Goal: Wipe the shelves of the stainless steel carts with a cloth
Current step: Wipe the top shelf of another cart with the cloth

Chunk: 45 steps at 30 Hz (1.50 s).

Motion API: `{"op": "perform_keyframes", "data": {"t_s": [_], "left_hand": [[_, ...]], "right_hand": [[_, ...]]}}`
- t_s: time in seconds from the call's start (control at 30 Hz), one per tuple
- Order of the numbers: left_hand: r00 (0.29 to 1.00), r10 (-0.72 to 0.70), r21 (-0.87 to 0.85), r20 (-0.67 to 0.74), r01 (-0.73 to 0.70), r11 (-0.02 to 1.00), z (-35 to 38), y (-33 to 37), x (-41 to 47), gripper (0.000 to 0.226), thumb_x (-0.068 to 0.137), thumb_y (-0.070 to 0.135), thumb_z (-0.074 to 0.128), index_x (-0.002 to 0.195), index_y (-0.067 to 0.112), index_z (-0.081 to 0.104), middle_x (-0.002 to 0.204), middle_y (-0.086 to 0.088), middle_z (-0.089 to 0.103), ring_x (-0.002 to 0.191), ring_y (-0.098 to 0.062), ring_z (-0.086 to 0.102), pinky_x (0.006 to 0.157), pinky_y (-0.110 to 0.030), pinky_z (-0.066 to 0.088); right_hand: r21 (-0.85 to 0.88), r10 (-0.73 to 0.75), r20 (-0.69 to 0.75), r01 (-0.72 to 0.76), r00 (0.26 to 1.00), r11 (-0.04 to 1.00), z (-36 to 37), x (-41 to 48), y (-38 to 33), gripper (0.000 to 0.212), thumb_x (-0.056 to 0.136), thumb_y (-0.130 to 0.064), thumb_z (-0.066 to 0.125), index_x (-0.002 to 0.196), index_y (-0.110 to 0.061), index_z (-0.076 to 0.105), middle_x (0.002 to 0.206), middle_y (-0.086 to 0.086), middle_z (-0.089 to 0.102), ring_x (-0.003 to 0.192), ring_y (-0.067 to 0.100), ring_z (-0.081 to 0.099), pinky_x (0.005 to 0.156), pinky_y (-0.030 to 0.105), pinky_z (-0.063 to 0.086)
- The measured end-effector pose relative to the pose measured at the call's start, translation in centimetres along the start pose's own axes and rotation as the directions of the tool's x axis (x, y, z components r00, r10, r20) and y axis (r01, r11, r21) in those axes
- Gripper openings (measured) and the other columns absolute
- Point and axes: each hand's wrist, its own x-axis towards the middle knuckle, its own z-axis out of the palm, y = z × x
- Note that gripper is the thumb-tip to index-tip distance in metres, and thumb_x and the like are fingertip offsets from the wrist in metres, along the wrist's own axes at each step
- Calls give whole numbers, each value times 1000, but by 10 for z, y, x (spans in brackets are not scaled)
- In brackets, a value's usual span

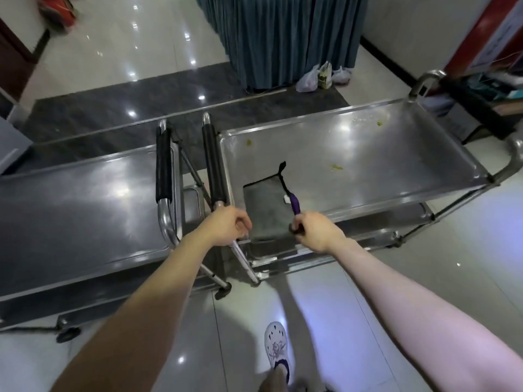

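Two stainless steel carts stand side by side. The right cart's top shelf (368, 154) carries yellowish food spots near the back and middle. A grey cloth (266, 210) with black edging hangs spread between my hands over the shelf's near left corner. My left hand (229, 226) pinches the cloth's left corner, right beside the cart's handle. My right hand (314, 232) grips the right corner, where a purple strip and a black loop stick up. The left cart's top shelf (79, 210) has nothing on it.
Black padded handles (215, 162) of both carts meet between the shelves. A blue skirted table (283, 35) with plastic bags (319, 76) at its foot stands behind. A cluttered dark stand (486, 100) is at far right. My shoe (276, 349) is on the tiled floor below.
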Motion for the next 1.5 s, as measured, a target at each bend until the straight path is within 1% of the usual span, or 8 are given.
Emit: {"op": "perform_keyframes", "data": {"t_s": [0.07, 0.17, 0.27, 0.43, 0.67, 0.93, 1.1, 1.5], "left_hand": [[997, -29, -50, -77, 25, 998, -2, -12, 5, 18, 103, 16, 68, 112, 25, 80, 96, 6, 78, 87, -10, 72, 82, -31, 59], [913, -82, -144, -400, 26, 989, -17, -26, 22, 11, 105, 27, 69, 113, 28, 76, 86, 12, 70, 80, -7, 68, 76, -29, 56], [804, -130, -94, -580, 92, 991, -31, -35, 48, 28, 106, 39, 66, 131, 26, 68, 120, 3, 64, 106, -17, 67, 94, -39, 60], [814, -291, -280, -503, 165, 946, -39, -45, 101, 65, 109, 51, 55, 165, 24, 35, 161, -12, 37, 140, -36, 54, 116, -55, 49], [795, -438, -447, -420, 238, 862, -58, -54, 164, 72, 113, 54, 40, 174, 31, 9, 168, -18, 35, 147, -39, 49, 120, -54, 41], [757, -432, -440, -490, 213, 872, -61, -63, 178, 69, 115, 39, 43, 174, 35, 10, 153, -16, 56, 134, -36, 60, 115, -53, 48], [756, -423, -443, -500, 197, 875, -56, -64, 180, 67, 115, 40, 42, 174, 37, 11, 153, -18, 53, 135, -37, 58, 114, -57, 49], [666, -413, -409, -621, 174, 896, -52, -64, 176, 66, 114, 33, 49, 173, 37, 19, 145, -3, 62, 124, -21, 64, 103, -42, 53]], "right_hand": [[-67, 45, 99, -38, 994, 997, 21, 6, 0, 24, 98, -21, 59, 110, -12, 78, 116, 16, 74, 110, 39, 70, 96, 46, 55], [-14, 26, -24, -26, 999, 1000, 29, 28, -7, 27, 101, -31, 63, 119, -14, 74, 123, 13, 68, 118, 36, 64, 100, 45, 52], [2, -18, -134, 18, 991, 1000, 38, 54, -17, 35, 101, -41, 63, 127, -16, 66, 129, 10, 63, 128, 33, 56, 106, 45, 48], [-26, -21, -138, 17, 990, 1000, 71, 84, -23, 71, 101, -61, 57, 164, -34, 38, 174, 9, 28, 165, 31, 11, 131, 58, 15], [-183, 67, -154, -95, 986, 978, 129, 99, -15, 77, 99, -86, 11, 168, -53, -6, 177, 19, -21, 162, 42, -24, 127, 70, -5], [-211, -24, -206, -21, 978, 977, 135, 133, -46, 92, 96, -83, 32, 169, -27, 33, 174, 33, -10, 162, 49, -17, 127, 72, 4], [-197, -130, -195, 91, 972, 976, 111, 196, -36, 86, 98, -86, 24, 171, -43, 11, 176, 28, -13, 163, 46, -17, 127, 72, 5], [-168, -89, -164, 61, 982, 984, 36, 477, -59, 92, 88, -94, 9, 169, -49, 6, 181, 4, -12, 163, 38, -22, 125, 68, -17]]}}
